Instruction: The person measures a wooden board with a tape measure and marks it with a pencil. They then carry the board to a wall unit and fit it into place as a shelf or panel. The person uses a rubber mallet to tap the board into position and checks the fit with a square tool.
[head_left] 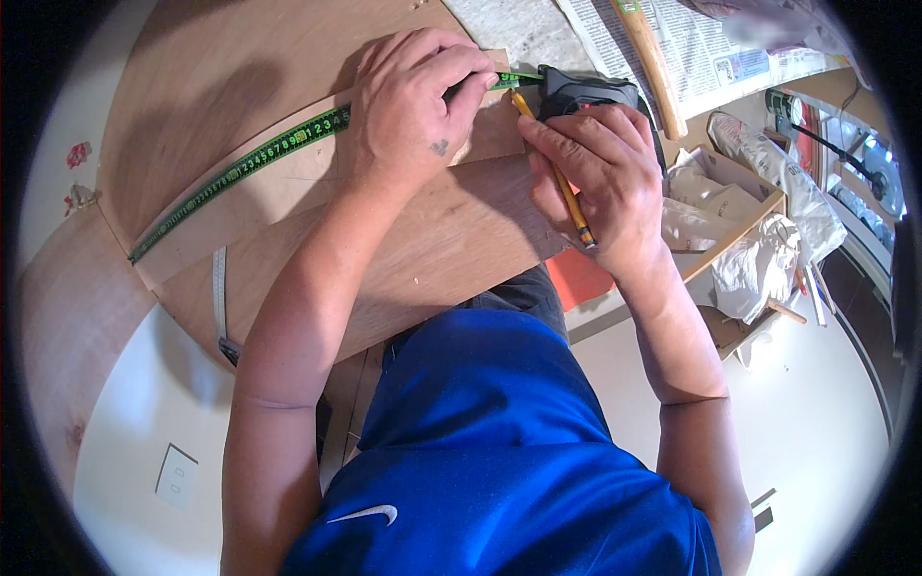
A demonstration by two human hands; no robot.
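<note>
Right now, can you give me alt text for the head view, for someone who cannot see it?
A person's left hand presses a green tape measure flat on a plywood strip, while the right hand holds a yellow pencil with its tip at the tape. The tape's black case lies just beyond the right hand.

Count at this moment. My hands on the work: two, my left hand (pixel 415 101) and my right hand (pixel 600 178). Pencils: one, a yellow pencil (pixel 557 178). Tape measures: one, with one green tape (pixel 240 173) pulled out of one black case (pixel 586 93). Plywood boards under my hands: two that I can separate, a narrow strip (pixel 288 197) on a wider board (pixel 451 250). Wooden handles: one handle (pixel 653 62). Newspaper sheets (pixel 711 58): cannot count, overlapping. Wooden crates: one crate (pixel 735 226).
</note>
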